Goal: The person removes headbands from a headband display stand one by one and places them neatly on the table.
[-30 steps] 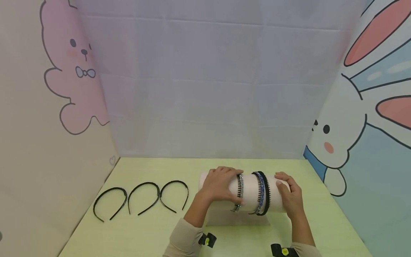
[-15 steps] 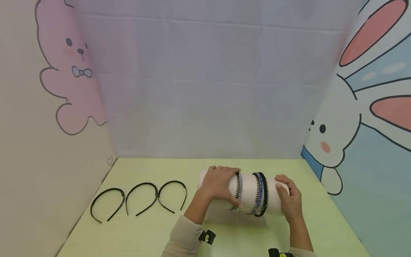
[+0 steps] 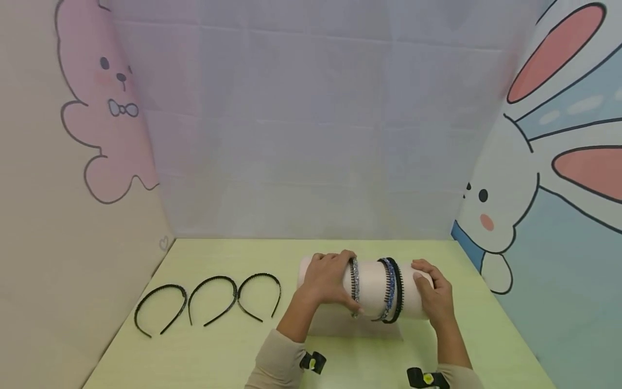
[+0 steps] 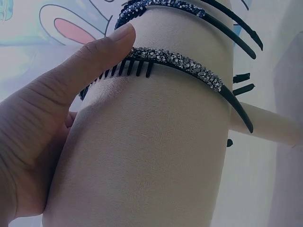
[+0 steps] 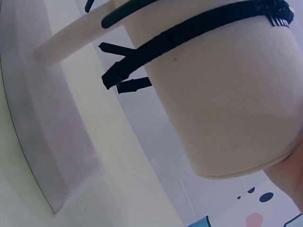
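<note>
Between the hands (image 3: 324,278), three headbands (image 3: 390,289) around a pale roll (image 3: 372,286).

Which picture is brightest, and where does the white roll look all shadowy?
The head view looks brightest, its headband display roll pale; the left wrist view is dimmer, showing it beige and darker along the edge by the left hand; the right wrist view shows it dull beige too.

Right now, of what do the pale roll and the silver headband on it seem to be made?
Pale roll: perhaps felt or suede-like cloth, matte, with fine grain. Silver headband: probably smooth black plastic, judging by its comb teeth; the glittering facets could be glass or plastic.
</note>
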The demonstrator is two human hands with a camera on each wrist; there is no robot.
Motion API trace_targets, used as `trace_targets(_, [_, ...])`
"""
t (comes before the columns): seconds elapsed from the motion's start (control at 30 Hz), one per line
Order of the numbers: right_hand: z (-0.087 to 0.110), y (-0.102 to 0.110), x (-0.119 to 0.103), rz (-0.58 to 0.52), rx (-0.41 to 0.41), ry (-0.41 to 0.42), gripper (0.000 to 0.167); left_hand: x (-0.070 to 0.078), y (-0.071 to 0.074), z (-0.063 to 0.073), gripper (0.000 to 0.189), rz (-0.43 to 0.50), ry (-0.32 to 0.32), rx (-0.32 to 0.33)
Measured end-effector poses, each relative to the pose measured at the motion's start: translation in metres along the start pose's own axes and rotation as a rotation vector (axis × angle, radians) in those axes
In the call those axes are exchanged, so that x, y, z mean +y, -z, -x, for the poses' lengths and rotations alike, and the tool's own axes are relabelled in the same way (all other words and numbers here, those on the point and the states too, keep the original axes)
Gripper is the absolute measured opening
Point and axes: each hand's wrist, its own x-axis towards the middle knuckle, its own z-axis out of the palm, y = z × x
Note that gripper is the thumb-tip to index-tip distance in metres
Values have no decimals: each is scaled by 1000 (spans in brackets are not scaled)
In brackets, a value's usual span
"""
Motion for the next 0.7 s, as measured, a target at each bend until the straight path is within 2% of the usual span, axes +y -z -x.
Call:
trace_targets(0.17, [-3,-3,2,-5,6,-8,19,-2,2,-1,110,6,-4,4])
trace_targets(0.4, [-4,-4,2,-8,11,-10,19,-7,10,1,111,21,-21,-34])
trace_targets(0.7, [0,-2,2,-27,-3,12,20,-20,8,17,109,4,36,-6])
